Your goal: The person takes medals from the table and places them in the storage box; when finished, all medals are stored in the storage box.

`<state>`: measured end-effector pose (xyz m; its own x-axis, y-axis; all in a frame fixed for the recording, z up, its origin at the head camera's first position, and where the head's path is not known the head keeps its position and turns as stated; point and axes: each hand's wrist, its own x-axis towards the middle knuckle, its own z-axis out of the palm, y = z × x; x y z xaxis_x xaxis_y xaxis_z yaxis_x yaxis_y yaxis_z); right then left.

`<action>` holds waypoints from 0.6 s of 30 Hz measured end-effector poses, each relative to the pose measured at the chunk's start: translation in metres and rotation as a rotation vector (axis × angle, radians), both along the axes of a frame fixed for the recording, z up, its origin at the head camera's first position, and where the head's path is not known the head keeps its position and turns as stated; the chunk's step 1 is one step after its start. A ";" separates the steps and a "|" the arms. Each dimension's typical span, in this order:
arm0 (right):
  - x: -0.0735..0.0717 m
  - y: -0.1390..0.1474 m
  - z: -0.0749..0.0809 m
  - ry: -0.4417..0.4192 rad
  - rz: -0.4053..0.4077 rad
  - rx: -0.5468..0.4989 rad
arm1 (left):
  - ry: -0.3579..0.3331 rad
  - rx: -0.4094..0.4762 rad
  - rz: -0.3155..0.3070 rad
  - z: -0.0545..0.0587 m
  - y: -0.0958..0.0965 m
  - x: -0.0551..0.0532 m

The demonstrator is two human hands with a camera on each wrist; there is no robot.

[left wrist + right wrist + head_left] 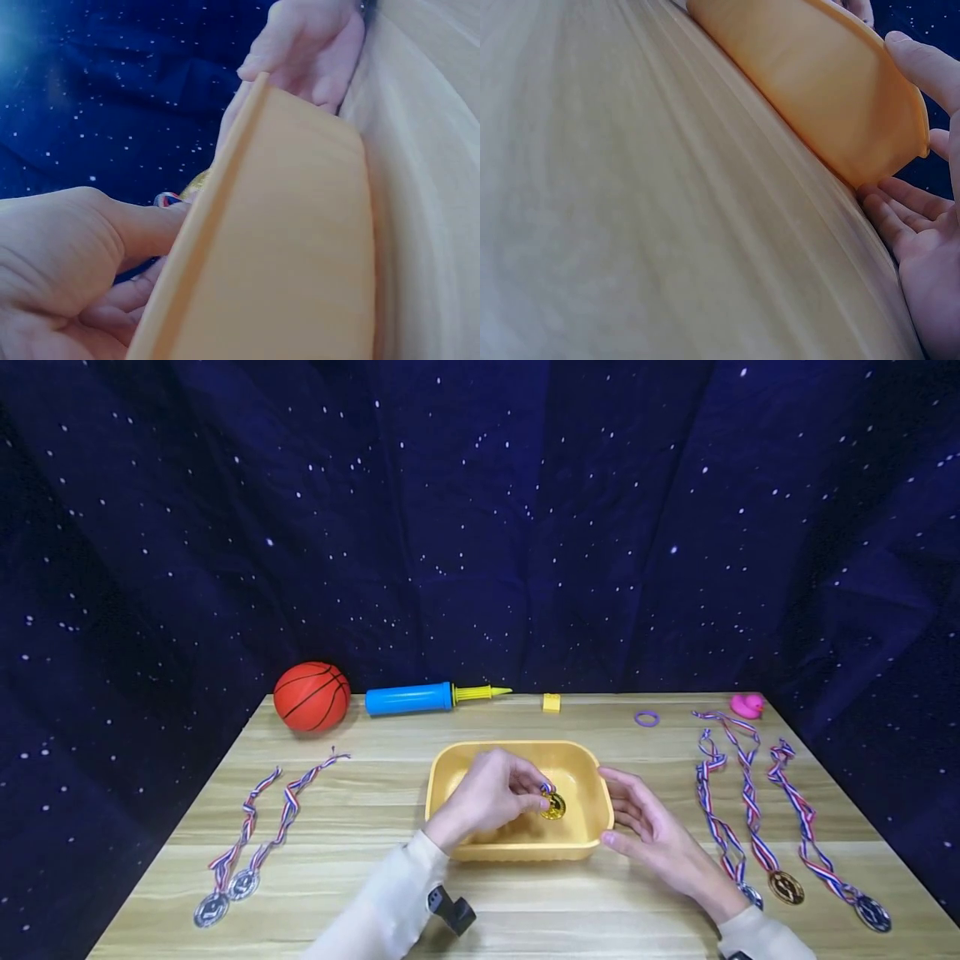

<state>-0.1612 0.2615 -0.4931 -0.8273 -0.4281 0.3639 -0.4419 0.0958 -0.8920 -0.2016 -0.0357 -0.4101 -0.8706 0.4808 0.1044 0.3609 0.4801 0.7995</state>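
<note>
A yellow-orange plastic basin [517,852] sits at the middle of the table. My left hand [491,793] reaches over its inside and pinches a gold medal [554,806] near the top, where a bit of striped ribbon shows. The rest of that ribbon is hidden by the hand. In the left wrist view the basin wall [300,225] covers most of the medal. My right hand [656,835] rests against the basin's right end, thumb by the near corner and fingers fairly straight along the side. The right wrist view shows its fingertips [885,217] low at the wall.
Two silver medals [212,909] with ribbons lie left; several medals, including a bronze-toned one [786,887], lie right. Along the back are a red basketball [312,697], blue pump [408,699], yellow block [551,702], purple ring [647,718] and pink duck [746,706].
</note>
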 end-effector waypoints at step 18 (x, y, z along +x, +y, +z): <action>-0.001 0.001 0.000 -0.030 -0.003 -0.004 | 0.111 -0.206 -0.041 -0.014 0.007 0.004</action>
